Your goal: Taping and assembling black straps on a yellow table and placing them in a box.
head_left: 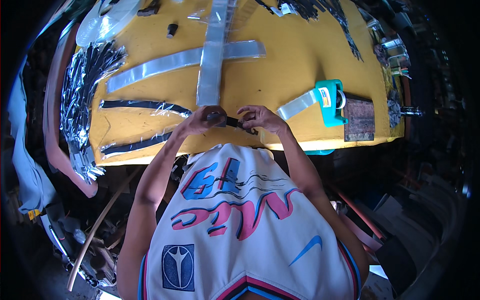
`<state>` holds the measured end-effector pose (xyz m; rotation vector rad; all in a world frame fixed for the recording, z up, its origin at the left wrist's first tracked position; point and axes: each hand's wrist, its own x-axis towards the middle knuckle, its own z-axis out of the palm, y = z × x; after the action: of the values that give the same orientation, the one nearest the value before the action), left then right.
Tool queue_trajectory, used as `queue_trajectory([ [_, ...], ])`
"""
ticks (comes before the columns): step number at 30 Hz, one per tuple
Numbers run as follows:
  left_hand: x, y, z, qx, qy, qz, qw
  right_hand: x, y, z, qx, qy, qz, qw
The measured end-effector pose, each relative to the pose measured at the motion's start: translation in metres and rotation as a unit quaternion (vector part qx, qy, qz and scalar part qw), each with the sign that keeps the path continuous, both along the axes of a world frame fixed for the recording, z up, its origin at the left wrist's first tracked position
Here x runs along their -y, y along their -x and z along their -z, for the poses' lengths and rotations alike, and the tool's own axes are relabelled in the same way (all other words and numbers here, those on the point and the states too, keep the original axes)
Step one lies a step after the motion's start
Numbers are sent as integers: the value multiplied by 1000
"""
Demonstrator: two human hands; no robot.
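At the near edge of the yellow table, my left hand (206, 120) is closed on one end of a short black strip (233, 122). The fingers of my right hand (262, 119) are bent and pinch the strip toward its other end, which shows below them. Just beyond my left hand, the near end of a long clear plastic sleeve (210, 75) lies across a second clear sleeve (155, 67). Left of my hands are two black strips in clear wrapping, an upper one (140, 105) and a lower one (135, 146).
To the right stands a green tape dispenser (327, 112) with clear tape (298, 104) stretching out, beside a dark reddish block (359, 122). A heap of wrapped black strips (82, 95) hangs over the left edge. A clear roll (107, 25) and small black cylinder (172, 31) sit at the far left.
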<state>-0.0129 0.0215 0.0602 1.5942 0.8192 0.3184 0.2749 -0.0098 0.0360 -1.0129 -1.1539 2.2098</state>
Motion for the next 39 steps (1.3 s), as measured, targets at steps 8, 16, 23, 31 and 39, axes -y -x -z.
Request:
queue_trajectory([
  [8,0,-2,-6,6,25,-2,1000,5,16,-5,17,-2,45,999],
  [16,0,0,-4,-10,0,5,1000,0,25,-14,-11,16,49,999],
  [23,-1,1,-7,-14,22,-3,1000,1,35,-20,36,-7,82,996],
  [31,1,1,-7,-13,-21,17,1000,0,46,-27,61,-19,78,995],
  [39,-2,3,-12,-12,-17,10,1000,9,24,-13,37,-10,28,999],
])
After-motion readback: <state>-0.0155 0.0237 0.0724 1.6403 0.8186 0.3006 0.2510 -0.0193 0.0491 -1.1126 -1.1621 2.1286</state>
